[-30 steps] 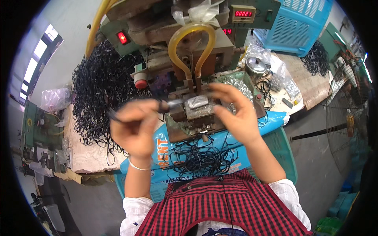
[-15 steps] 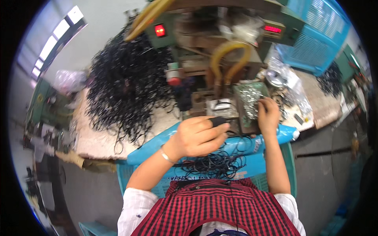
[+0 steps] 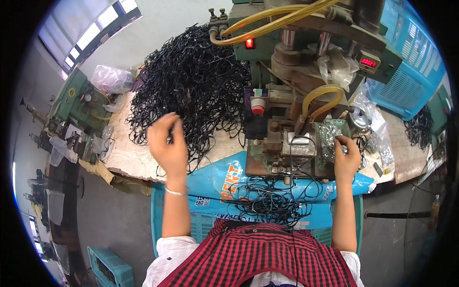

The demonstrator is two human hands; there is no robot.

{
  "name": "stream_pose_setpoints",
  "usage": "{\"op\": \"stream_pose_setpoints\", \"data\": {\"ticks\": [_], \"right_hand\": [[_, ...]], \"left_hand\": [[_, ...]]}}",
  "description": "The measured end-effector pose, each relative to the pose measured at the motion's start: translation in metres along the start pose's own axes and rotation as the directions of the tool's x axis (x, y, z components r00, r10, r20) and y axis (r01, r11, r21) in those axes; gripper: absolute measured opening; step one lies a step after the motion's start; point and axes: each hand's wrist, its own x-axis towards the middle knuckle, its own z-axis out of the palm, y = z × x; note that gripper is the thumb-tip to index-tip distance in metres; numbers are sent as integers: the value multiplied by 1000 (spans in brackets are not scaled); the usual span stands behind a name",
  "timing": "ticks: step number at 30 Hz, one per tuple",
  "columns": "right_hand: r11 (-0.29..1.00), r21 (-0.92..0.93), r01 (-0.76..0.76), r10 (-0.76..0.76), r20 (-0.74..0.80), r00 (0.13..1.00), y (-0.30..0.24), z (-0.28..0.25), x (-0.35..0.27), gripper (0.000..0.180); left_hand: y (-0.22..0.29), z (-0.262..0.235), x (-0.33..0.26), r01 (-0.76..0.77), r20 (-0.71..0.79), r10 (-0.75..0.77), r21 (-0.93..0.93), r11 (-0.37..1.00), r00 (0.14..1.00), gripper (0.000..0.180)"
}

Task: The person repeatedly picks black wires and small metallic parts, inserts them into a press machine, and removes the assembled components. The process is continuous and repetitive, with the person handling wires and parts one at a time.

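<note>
My left hand point(image 3: 167, 146) is raised at the near left side of a big heap of black cord loops point(image 3: 193, 81). Its fingers are curved and apart, and nothing shows between them. My right hand point(image 3: 347, 158) is at the right edge of a metal tray point(image 3: 324, 168) full of small shiny metal pieces point(image 3: 330, 138). Its thumb and fingertips are pressed together; whatever they hold is too small to make out. Between the hands stands a green press point(image 3: 287, 91) with a metal block point(image 3: 299, 143) on its bed, and a black loop hangs down from there.
More black loops point(image 3: 272, 201) lie on a blue plastic sack point(image 3: 215, 179) before me, over a teal basket point(image 3: 196, 227). Yellow hoses point(image 3: 282, 19) arch over the press. A blue crate point(image 3: 401, 67) stands at the back right. A red button point(image 3: 258, 106) sits beside the press.
My left hand has moved from the front of the press leftward to the heap; the dark piece seen at its fingers no longer shows. My right hand stays by the tray. The view has shifted.
</note>
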Motion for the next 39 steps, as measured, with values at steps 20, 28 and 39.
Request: {"op": "stream_pose_setpoints", "data": {"ticks": [20, 28, 39], "right_hand": [[884, 440, -158, 7, 326, 945, -97, -7, 22, 13], [741, 597, -308, 73, 385, 920, -108, 20, 13, 42], [663, 680, -315, -49, 459, 887, -129, -8, 2, 59]], "left_hand": [[0, 79, -20, 423, 364, -272, -444, 790, 891, 15], [26, 75, -30, 348, 185, -313, -706, 617, 931, 10], [121, 46, 6, 213, 209, -40, -953, 217, 977, 18]]}}
